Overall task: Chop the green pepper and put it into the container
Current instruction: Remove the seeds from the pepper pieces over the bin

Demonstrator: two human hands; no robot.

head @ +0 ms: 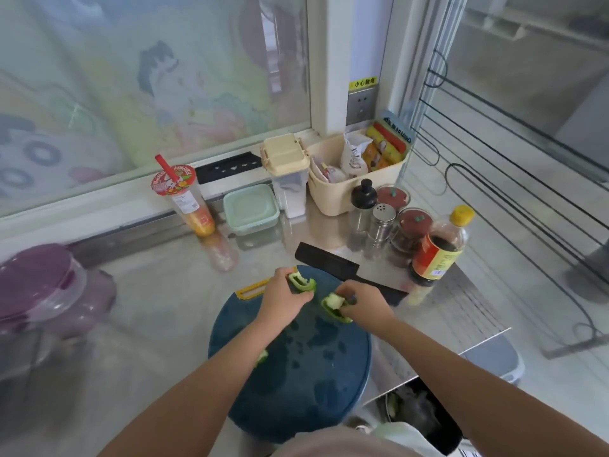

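Observation:
Above the far part of a round dark-blue cutting board (296, 357), each of my hands holds a piece of green pepper. My left hand (280, 298) grips one green piece (303, 284). My right hand (364, 305) pinches the other piece (334, 306), whose pale inside faces up. A small green scrap (262, 357) lies on the board beside my left forearm. A black cleaver (329, 263) lies flat just beyond the board. A pale green lidded container (250, 207) stands at the back of the counter.
A drink cup (184, 199), a cream-lidded box (286, 173), a cream basket (356, 176), spice jars (408, 225) and a soy sauce bottle (438, 249) crowd the back right. A purple-lidded tub (39, 285) stands at left. An open bin (418, 413) sits below the counter's right edge.

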